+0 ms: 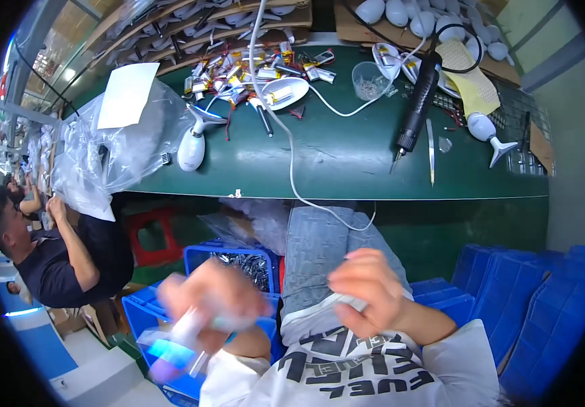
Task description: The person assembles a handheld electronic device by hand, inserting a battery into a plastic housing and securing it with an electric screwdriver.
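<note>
While sitting low before the dark green counter (pixel 347 163), working over the lap. Far left, another person in a dark shirt (pixel 55 264) leaning beside crumpled clear plastic bags (pixel 116 146). Left hand (pixel 208 295) blurring above the blue plastic crate (pixel 170 339), fingers curling around a smeared white and blue plastic piece (pixel 177 339). Right hand (pixel 367 288) hovering just beside, over the grey-trousered knee, fingers folding narrowly; whether pinching anything, cannot tell. Up on the counter: white handheld fan body (pixel 192 146) lying near piled small batteries (pixel 252 68); further right, black electric screwdriver (pixel 416 108) resting, cord trailing.
</note>
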Motion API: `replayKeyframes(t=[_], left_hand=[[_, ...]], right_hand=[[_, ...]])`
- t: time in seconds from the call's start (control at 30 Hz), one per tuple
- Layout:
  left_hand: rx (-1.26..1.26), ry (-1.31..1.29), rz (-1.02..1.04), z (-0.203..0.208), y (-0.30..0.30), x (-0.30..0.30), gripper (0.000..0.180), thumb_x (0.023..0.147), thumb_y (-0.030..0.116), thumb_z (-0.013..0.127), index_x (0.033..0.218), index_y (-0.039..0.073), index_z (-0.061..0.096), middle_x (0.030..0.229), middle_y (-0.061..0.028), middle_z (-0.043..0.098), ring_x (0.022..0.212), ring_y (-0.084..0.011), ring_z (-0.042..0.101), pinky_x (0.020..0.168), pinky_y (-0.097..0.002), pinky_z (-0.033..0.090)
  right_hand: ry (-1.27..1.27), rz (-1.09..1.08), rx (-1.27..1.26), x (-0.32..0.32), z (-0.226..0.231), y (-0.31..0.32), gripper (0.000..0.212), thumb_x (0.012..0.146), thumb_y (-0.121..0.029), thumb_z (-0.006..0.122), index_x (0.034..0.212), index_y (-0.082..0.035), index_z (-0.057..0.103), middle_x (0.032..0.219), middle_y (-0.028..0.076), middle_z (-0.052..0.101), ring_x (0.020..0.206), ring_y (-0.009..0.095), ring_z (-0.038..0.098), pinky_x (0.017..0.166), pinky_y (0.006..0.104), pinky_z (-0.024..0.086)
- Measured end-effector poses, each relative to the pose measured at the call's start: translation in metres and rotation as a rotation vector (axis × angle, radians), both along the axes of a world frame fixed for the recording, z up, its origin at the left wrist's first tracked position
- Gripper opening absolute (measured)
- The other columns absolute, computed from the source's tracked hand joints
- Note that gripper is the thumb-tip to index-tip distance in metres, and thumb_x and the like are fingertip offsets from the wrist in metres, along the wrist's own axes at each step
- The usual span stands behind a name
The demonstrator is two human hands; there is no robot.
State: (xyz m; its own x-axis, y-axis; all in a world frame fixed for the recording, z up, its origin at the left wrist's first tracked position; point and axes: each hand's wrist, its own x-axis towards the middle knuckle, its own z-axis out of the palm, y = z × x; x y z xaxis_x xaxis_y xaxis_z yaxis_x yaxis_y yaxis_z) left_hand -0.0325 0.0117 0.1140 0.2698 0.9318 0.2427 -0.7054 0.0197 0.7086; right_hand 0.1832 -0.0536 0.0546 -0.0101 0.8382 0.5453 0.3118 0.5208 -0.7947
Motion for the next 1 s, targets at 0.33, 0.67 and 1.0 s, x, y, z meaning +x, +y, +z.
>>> replayKeyframes(t=[0.33,0.67,1.0], left_hand=[[0.796,-0.192,0.128,0.097,0.01,0.011,0.007,0.082,0.005,0.062,0.078,0.01,0.06,0.074,0.0,0.06,0.062,-0.0133,0.062,0.055,-0.0308,0.054],[0.822,-0.127,0.215,0.087,0.012,-0.001,0.009,0.088,0.012,0.061,0.081,0.01,0.056,0.072,-0.0012,0.059,0.061,-0.0143,0.061,0.054,-0.0347,0.056],[0.431,0.113,0.012,-0.007,0.026,-0.018,0.045,0.09,0.05,0.06,0.088,0.005,0.055,0.08,-0.0122,0.061,0.066,-0.0274,0.056,0.058,-0.0395,0.045]], right_hand=[[-0.19,0.421,-0.334,-0.05,-0.086,-0.035,0.015,0.086,-0.018,0.065,0.095,-0.006,0.064,0.09,0.006,0.064,0.081,0.024,0.063,0.073,0.0346,0.048],[-0.373,0.44,-0.357,-0.051,-0.086,-0.012,0.017,0.085,-0.02,0.065,0.096,-0.007,0.065,0.087,0.005,0.063,0.083,0.023,0.062,0.073,0.0353,0.047],[0.199,0.527,-0.509,-0.041,-0.026,0.006,0.045,0.077,-0.007,0.073,0.119,0.0,0.057,0.111,0.015,0.061,0.093,0.024,0.064,0.082,0.0345,0.051]])
